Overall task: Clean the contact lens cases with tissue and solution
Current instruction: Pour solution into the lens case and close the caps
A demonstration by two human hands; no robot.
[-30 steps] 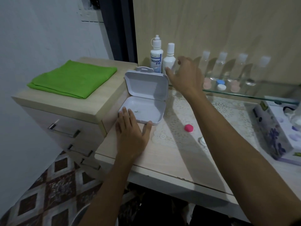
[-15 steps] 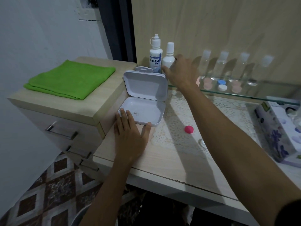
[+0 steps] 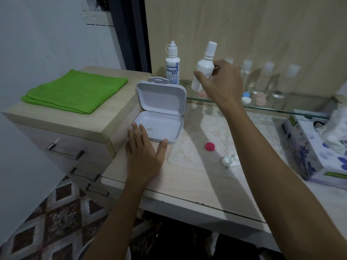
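Two hands show: the left hand (image 3: 145, 156) and the right hand (image 3: 221, 83). Two white solution bottles are in view, one labelled Dream Eye bottle (image 3: 172, 67) and one plain white bottle (image 3: 203, 69). Four clear bottles (image 3: 265, 79) stand in a row on the glass shelf (image 3: 281, 109). One open white hinged case (image 3: 159, 113) is present. One pink cap (image 3: 210, 146) lies alone, and one white lens case piece (image 3: 230, 160) lies near it. On the shelf, about four small lens case caps (image 3: 246, 100) are visible, though the exact count is unclear. There is one green cloth (image 3: 75, 91), one tissue box (image 3: 315, 147), one lace mat (image 3: 216, 132) and one drawer unit (image 3: 62, 145).
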